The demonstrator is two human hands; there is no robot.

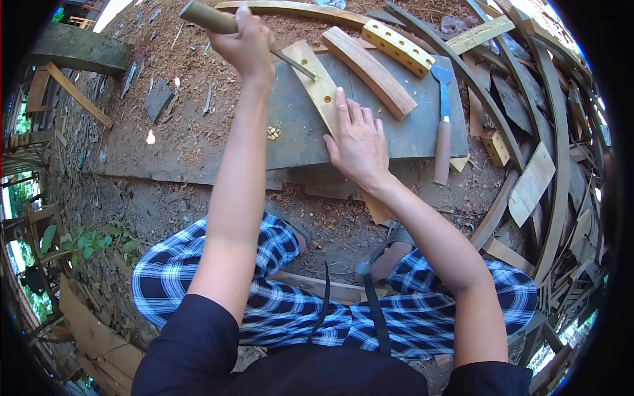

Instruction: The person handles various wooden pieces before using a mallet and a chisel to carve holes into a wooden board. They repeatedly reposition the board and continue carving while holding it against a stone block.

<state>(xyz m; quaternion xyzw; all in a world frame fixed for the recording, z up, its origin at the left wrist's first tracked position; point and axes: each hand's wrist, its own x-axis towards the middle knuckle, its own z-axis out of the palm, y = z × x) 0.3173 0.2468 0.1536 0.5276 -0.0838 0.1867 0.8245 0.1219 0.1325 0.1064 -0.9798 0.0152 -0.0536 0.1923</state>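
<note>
My left hand is closed around the thick round wooden handle of a tool with a thin metal shaft. The shaft slants down to the right, its tip at a hole in a pale, slightly curved wooden piece. Several round holes run along this piece. My right hand lies palm down with fingers stretched over the near end of the wood. Under the wood is a flat grey slab. Small yellowish chips lie on the slab, left of the wood.
Right of my right hand lie a curved brown block, a yellowish block with several holes and a flat blue blade with a wooden handle. Curved wood strips pile up at the right. Wood shavings cover the ground at the left.
</note>
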